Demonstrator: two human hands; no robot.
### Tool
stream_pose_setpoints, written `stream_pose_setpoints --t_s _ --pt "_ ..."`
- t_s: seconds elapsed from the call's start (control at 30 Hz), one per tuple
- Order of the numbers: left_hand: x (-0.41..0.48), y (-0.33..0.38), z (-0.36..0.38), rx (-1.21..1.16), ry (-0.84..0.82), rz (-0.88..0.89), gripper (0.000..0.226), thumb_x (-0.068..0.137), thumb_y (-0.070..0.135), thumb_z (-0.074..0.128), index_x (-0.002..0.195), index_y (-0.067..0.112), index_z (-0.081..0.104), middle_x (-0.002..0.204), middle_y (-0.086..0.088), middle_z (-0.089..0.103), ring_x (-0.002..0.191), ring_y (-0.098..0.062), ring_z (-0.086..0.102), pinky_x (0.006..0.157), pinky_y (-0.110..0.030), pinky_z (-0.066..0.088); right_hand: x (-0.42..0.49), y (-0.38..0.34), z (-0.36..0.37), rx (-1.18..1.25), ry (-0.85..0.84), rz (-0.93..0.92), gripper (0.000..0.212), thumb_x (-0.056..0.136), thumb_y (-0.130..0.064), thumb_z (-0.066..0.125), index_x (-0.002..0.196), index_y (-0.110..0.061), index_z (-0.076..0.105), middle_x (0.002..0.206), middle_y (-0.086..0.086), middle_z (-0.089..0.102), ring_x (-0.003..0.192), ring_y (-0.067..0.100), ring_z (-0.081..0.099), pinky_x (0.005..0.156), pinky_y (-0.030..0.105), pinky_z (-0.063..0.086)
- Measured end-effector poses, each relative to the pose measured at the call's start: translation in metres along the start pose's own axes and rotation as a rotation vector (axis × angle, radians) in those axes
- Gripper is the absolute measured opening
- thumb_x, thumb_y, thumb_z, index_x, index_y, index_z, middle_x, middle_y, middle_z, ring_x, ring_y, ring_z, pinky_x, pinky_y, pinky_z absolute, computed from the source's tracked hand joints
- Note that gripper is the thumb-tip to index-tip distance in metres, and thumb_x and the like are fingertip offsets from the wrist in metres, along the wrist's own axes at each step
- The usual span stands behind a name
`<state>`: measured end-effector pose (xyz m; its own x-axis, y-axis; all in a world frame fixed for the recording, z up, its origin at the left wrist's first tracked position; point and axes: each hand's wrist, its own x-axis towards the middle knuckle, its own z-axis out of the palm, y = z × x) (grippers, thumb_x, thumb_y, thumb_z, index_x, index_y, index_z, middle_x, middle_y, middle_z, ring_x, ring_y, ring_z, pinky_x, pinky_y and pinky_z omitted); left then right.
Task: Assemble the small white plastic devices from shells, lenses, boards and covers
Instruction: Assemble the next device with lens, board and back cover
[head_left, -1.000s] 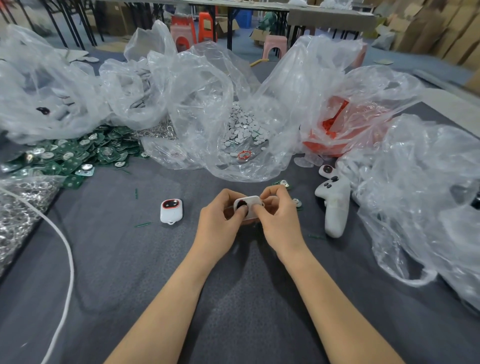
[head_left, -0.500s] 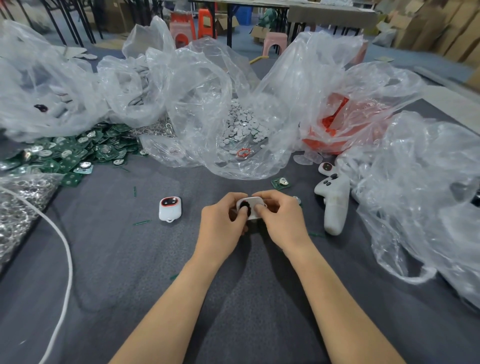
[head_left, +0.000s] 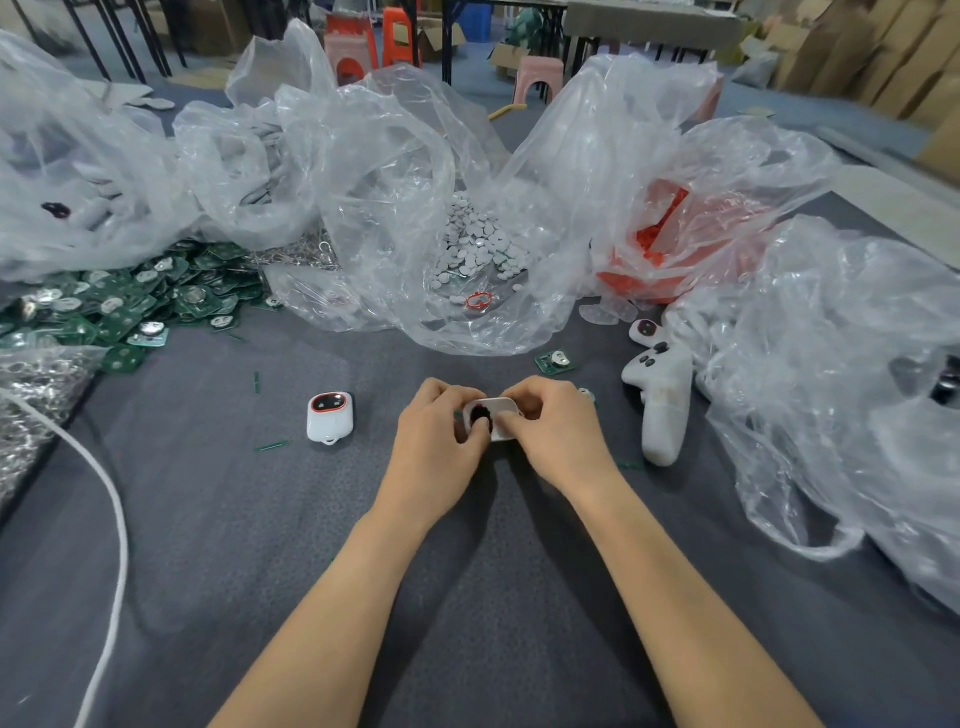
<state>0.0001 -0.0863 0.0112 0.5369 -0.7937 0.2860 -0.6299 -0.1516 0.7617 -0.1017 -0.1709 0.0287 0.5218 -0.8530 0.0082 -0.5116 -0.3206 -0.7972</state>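
A small white shell (head_left: 497, 415) with a dark lens opening sits between both hands, low over the grey table (head_left: 208, 519). My left hand (head_left: 441, 441) grips its left end, thumb by the dark opening. My right hand (head_left: 556, 436) pinches its right side with curled fingers. A finished white device (head_left: 330, 417) with a red-ringed lens lies to the left. One green board (head_left: 555, 361) lies just beyond my hands. More green boards (head_left: 130, 306) are heaped at far left.
Clear plastic bags ring the table: one with white round discs (head_left: 478, 244), one with red parts (head_left: 660, 244), a large one at right (head_left: 857, 389). A white controller-like handle (head_left: 662, 405) lies right of my hands. A white cable (head_left: 111, 499) and silver parts (head_left: 26, 410) lie at left.
Both hands have lowered the shell closer to the table and closed tighter round it. The rest of the table looks the same.
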Motion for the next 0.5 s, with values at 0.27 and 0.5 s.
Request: stream_pose_setpoints --t_s 0.27,0.5 --pt "0.002 -0.007 0.000 0.015 -0.131 0.086 0.045 0.072 0.021 0.082 0.114 0.014 0.068 0.091 0.009 0.044 0.065 0.002 0.046 0.067 0.001 0.032 0.011 -0.009 -0.015 -0.384 -0.089 0.062 0.018 0.083 -0.025 0.069 0.101 -0.023 0.065 0.099 -0.001 0.068 0.093 0.016 0.062 0.078 0.026 0.047" --pt "0.003 -0.007 0.000 -0.013 -0.145 0.092 0.048 0.075 0.024 0.080 0.120 0.014 0.066 0.096 0.007 0.046 0.068 0.004 0.046 0.070 -0.001 0.033 0.028 -0.020 -0.048 -0.365 -0.151 0.069 0.024 0.073 -0.039 0.079 0.083 -0.019 0.068 0.079 -0.009 0.064 0.068 0.001 0.057 0.056 0.015 0.042"
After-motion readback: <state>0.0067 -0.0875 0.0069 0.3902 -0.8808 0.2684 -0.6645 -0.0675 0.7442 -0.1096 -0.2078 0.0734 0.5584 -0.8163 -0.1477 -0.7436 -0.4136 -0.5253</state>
